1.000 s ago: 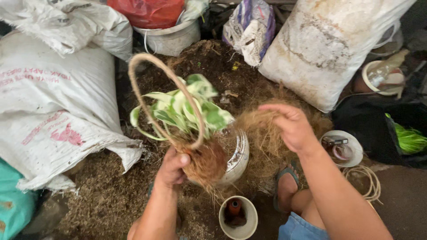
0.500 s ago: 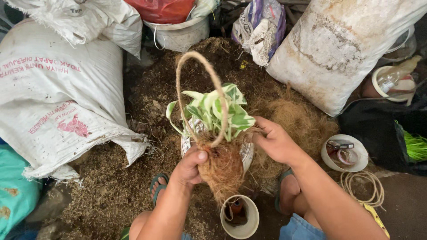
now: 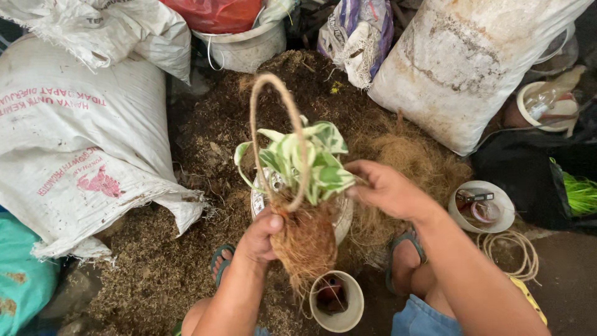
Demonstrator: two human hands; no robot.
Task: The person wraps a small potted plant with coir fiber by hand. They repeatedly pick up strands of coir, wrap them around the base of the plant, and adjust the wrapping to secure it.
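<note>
My left hand [image 3: 261,235] grips a ball of brown coconut fibre [image 3: 306,242] wrapped round the roots of a small plant with green and cream leaves [image 3: 305,158]. A loop of fibre rope [image 3: 268,118] rises from the ball as a handle. My right hand [image 3: 387,188] is beside the leaves on the right, its fingers pinching strands of fibre at the plant's edge. A white pot [image 3: 341,219] stands on the ground just behind the ball.
Loose brown mulch [image 3: 205,149] covers the ground, with a heap of coconut fibre [image 3: 410,155] at right. Big white sacks [image 3: 74,137] lie left and upper right [image 3: 472,62]. A small white cup [image 3: 337,302], a bowl of tools [image 3: 482,206], coiled cord [image 3: 513,252] and a bucket [image 3: 242,43] stand around.
My right hand came in from the fibre heap to the plant's right side. The view shifted, so the plant and handle now sit further right and lower.
</note>
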